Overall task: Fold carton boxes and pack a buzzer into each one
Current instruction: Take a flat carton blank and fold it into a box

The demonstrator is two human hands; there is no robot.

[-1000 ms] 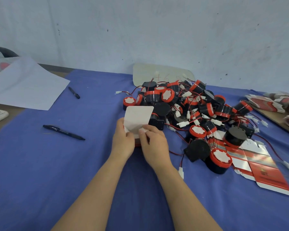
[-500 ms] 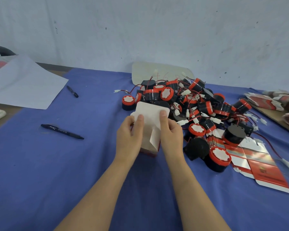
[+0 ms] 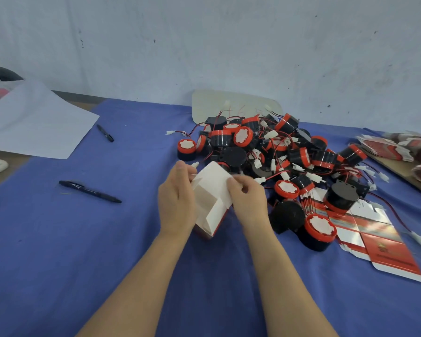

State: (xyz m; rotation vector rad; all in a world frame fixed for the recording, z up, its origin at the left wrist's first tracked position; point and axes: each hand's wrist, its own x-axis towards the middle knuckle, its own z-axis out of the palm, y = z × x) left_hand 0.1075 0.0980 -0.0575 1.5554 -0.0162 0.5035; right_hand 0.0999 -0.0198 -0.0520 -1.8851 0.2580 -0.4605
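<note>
The carton (image 3: pixel 210 200) stands half-formed at counter (image 3: pixel 107 239) centre; left hand (image 3: pixel 178 203) grips its side, right hand (image 3: pixel 249 200) pinches its top flap. Step in hand: flap folding. Next move likely needs the flap tucked, then a unit from the buzzer pile (image 3: pixel 289 147) at 2 o'clock.

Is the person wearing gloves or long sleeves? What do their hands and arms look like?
No gloves and no sleeves. The left hand and the right hand are bare, and both arms are bare all the way to the bottom edge of the picture. No watch, bracelet or ring shows on either one.
</note>
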